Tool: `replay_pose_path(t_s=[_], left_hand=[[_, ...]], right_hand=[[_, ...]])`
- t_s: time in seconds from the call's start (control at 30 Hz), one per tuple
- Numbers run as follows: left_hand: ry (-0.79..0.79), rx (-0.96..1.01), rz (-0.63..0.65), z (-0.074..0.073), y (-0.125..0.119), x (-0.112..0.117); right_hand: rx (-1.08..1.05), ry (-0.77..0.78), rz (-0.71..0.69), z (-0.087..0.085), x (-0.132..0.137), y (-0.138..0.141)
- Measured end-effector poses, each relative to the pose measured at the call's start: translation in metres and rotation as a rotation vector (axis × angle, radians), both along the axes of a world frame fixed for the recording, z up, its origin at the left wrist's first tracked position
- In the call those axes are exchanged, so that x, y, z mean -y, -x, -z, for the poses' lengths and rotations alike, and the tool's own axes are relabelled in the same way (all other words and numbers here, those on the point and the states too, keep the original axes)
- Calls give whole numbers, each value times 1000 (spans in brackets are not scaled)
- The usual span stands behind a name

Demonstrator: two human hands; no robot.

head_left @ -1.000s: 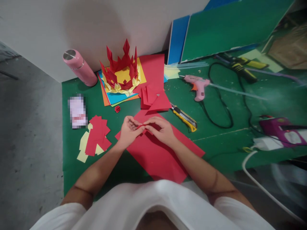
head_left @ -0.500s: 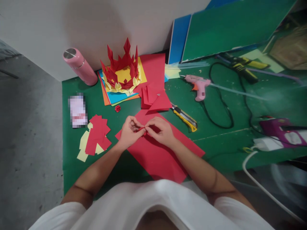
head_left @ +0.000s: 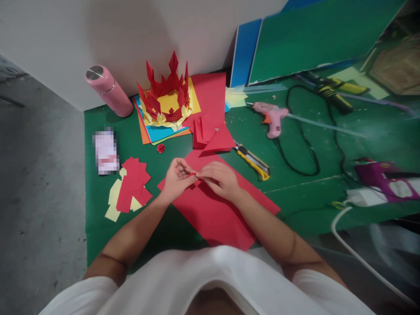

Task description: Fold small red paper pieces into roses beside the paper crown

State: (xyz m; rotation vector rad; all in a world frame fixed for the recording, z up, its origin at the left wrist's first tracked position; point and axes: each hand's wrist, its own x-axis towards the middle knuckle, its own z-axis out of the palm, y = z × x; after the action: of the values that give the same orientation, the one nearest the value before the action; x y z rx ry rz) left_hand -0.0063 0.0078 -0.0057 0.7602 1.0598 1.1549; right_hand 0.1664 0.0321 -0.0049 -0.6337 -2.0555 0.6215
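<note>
Between my two hands is a small piece of red paper (head_left: 197,182), mostly covered by fingers. My left hand (head_left: 177,179) pinches it from the left, fingers curled. From the right, my right hand (head_left: 219,178) grips it between thumb and fingertips. Both hands are just above a large red paper sheet (head_left: 223,210) that lies slanted on the green table. A small red paper rose (head_left: 160,148) rests beyond my left hand. Folded red paper pieces (head_left: 213,138) lie past the fingertips, and a yellow utility knife (head_left: 252,162) sits right of them.
A red and yellow paper crown (head_left: 167,100) stands on coloured sheets at the back, beside a pink bottle (head_left: 110,92). Red and cream cut-outs (head_left: 131,186) lie at left. At right are a pink glue gun (head_left: 271,117) with its black cord and a white power strip (head_left: 367,197).
My right hand has turned slightly, its fingers now lying flatter over the red paper. The small piece's lower edge shows more. Nothing else on the table has moved.
</note>
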Motion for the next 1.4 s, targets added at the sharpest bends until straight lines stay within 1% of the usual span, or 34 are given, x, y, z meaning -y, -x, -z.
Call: replay_pose_path(t_s=[0.17,0.43,0.6,0.73,0.83,0.93,1.03,1.1,1.2,1.4], left_hand=[[-9,28,3,3,1,-2],[0,45,6,2,1,-2],[34,67,7,3,2,-1],[19,44,-19,3,2,-1],[-50,-20,-51,3,0,-2],[-140,-114,-108,3,-2,-1],[-176,-205,-121,2,-3,2],[-166,-260,-104,1,-3,3],[-150,-301,-109,1,-3,4],[-110,-273,-115,-1,-2,2]], right_hand=[[3,-22,-1,2,0,-1],[3,-28,26,2,-1,-4],[25,-41,23,3,-3,-6],[37,-41,24,0,-3,-6],[22,45,59,-3,-1,-3],[-1,210,190,-4,2,0],[17,300,273,-2,4,4],[26,322,287,-1,4,5],[9,316,287,1,4,5],[-3,315,280,3,4,5]])
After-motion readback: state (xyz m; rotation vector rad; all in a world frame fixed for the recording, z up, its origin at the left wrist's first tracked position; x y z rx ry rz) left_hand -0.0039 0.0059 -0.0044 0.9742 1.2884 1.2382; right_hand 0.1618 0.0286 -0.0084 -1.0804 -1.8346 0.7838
